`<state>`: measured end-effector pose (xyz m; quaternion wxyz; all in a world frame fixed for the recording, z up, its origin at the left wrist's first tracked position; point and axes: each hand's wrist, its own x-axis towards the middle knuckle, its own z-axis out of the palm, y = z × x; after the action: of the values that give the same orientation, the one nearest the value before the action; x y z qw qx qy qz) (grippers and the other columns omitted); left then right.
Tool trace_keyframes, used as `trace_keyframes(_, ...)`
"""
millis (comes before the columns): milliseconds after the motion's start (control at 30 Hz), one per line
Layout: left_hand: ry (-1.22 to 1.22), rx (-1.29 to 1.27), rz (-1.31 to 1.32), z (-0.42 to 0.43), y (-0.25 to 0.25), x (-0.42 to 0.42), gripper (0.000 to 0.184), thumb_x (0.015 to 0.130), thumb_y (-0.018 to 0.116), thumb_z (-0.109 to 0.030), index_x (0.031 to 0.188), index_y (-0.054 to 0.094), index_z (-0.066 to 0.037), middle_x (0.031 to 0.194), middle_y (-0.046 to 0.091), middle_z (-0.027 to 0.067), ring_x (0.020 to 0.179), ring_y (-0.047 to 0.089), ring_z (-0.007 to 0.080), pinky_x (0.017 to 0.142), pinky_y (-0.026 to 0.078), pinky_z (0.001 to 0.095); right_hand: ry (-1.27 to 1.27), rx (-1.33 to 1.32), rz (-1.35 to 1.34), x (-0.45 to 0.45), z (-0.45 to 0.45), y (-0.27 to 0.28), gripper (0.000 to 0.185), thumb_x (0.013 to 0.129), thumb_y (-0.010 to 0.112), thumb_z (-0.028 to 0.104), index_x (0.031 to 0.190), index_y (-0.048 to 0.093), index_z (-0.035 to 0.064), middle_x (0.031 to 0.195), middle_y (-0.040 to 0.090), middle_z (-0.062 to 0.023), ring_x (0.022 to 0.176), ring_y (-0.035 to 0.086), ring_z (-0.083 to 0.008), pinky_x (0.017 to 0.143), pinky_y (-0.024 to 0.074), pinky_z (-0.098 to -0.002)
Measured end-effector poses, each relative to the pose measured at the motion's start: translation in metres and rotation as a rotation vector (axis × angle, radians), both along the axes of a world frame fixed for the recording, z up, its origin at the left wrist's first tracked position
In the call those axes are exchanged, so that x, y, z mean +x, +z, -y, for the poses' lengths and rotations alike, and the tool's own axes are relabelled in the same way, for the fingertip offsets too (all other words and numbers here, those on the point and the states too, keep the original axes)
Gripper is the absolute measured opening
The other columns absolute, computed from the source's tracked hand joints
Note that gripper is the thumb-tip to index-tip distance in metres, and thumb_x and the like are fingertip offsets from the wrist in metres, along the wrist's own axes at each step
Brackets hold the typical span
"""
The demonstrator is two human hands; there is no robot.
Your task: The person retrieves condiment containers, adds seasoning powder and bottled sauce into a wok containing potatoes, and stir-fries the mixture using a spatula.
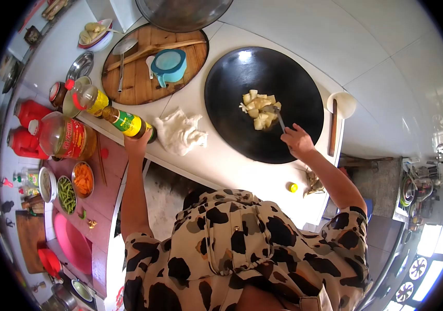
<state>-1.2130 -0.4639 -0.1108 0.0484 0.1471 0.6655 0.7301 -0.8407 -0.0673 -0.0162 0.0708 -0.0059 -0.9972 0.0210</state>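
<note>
My left hand [137, 144] is closed around the lower part of a dark sauce bottle [127, 123] with a green and yellow label, at the counter's left edge. Next to that bottle stands a clear oil bottle [89, 98] with a red cap. My right hand [299, 141] grips the handle of a metal spatula [279, 117]. The spatula's head lies among pale, chunky food pieces [259, 106] in the middle of a large black wok [226, 103]. A crumpled white cloth [180, 132] sits between the sauce bottle and the wok.
A round wooden lid [115, 72] carries a blue lidded container [169, 66] and a ladle [122, 62]. At left are a big oil jug [66, 136], a bowl of orange pieces [83, 180] and a dish of green pieces [67, 195]. A yellow cap [292, 187] lies near the front edge.
</note>
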Motion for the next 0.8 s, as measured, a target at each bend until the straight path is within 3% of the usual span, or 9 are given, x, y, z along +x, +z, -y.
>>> trace_keyframes(100,-0.095,0.006,0.013,0.004,0.002,-0.002,0.046,0.074,0.076,0.006,0.113,0.052,-0.001,0.104,0.061,0.0061,0.091,0.062,0.0145,0.082,0.052,0.0289,-0.129,-0.118,-0.328,-0.005,-0.01,0.003,0.014,0.079,0.06,-0.001,0.091,0.064,0.0056,0.09,0.066,-0.0134,0.086,0.066,-0.0295,0.09,0.0506,-0.0414)
trace_keyframes(167,-0.111,0.049,-0.005,0.002,0.004,-0.001,0.044,0.074,0.075,0.007,0.112,0.053,-0.001,0.103,0.062,0.0056,0.092,0.062,0.0145,0.082,0.052,0.0291,-0.553,-0.583,-0.417,-0.012,-0.012,0.004,0.012,0.085,0.059,0.002,0.095,0.065,0.004,0.083,0.066,-0.0141,0.082,0.067,-0.0286,0.08,0.0518,-0.0334)
trace_keyframes(200,-0.14,0.069,0.003,0.003,0.007,-0.001,0.044,0.075,0.075,0.006,0.112,0.053,-0.001,0.103,0.062,0.0055,0.092,0.062,0.0144,0.082,0.052,0.0291,-0.718,-0.807,-0.473,-0.011,-0.03,-0.01,0.011,0.088,0.06,0.007,0.097,0.065,0.0026,0.084,0.067,-0.0106,0.083,0.069,-0.0216,0.074,0.0499,-0.027)
trace_keyframes(233,-0.168,0.086,0.012,0.004,0.009,-0.001,0.043,0.075,0.075,0.006,0.112,0.053,-0.001,0.103,0.062,0.0054,0.092,0.062,0.0143,0.082,0.052,0.0291,-0.853,-1.065,-0.548,-0.015,-0.033,-0.007,0.014,0.092,0.057,0.011,0.097,0.065,0.0013,0.085,0.067,-0.0078,0.083,0.069,-0.0172,0.073,0.0504,-0.0268)
trace_keyframes(300,-0.188,0.089,-0.002,0.006,0.009,-0.002,0.045,0.073,0.075,0.006,0.112,0.054,-0.001,0.103,0.062,0.0053,0.092,0.062,0.0142,0.083,0.052,0.0296,-1.014,-1.091,-0.524,-0.012,-0.038,0.0,0.018,0.092,0.057,0.015,0.099,0.066,0.0006,0.087,0.068,-0.0074,0.081,0.07,-0.0178,0.073,0.0511,-0.0261)
trace_keyframes(467,-0.265,0.058,-0.059,0.013,0.007,-0.013,0.051,0.071,0.075,0.008,0.115,0.052,-0.001,0.104,0.062,0.0058,0.092,0.062,0.0142,0.085,0.052,0.0302,-1.233,-1.203,-0.62,-0.006,-0.039,-0.042,0.022,0.093,0.057,0.017,0.106,0.063,0.0009,0.093,0.067,-0.0091,0.08,0.07,-0.0194,0.074,0.0521,-0.0284)
trace_keyframes(800,-0.354,0.079,-0.098,0.014,0.02,-0.018,0.048,0.071,0.074,0.007,0.113,0.053,0.0,0.102,0.061,0.0061,0.091,0.062,0.0148,0.084,0.051,0.0303,-1.236,-1.448,-0.98,-0.025,-0.036,-0.037,0.022,0.091,0.057,0.016,0.107,0.057,0.0003,0.095,0.065,-0.0136,0.084,0.069,-0.0218,0.077,0.0553,-0.028)
